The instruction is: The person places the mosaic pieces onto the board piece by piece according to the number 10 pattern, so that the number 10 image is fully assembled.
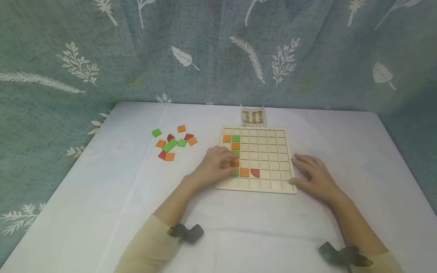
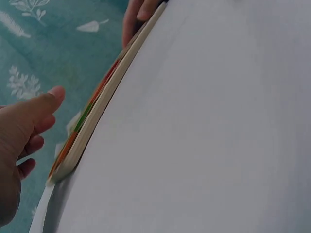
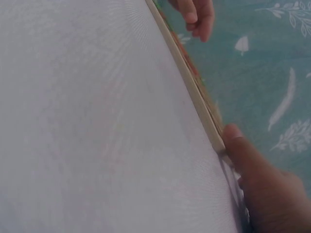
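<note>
A square wooden grid board point(image 1: 266, 159) lies in front of me. My left hand point(image 1: 215, 163) hovers over its left columns, thumb and fingers apart and loosely bent, hiding some cells. In the left wrist view, no piece shows between the fingers of that left hand point(image 2: 19, 131). Orange and green square tiles sit in the left columns, among them a green tile point(image 1: 236, 138) and an orange tile point(image 1: 244, 172). Beside the latter is a red quarter-round tile point(image 1: 255, 173). My right hand point(image 1: 315, 176) rests along the board's right edge, thumb point(image 3: 233, 132) at the near corner.
Left of the board, several loose orange, green and red pieces are scattered, including a long green rectangle point(image 1: 170, 145). A small pattern card point(image 1: 253, 116) with coloured squares lies behind the board. The white tabletop point(image 1: 102, 189) meets a leaf-printed curtain point(image 1: 218, 49) at the back.
</note>
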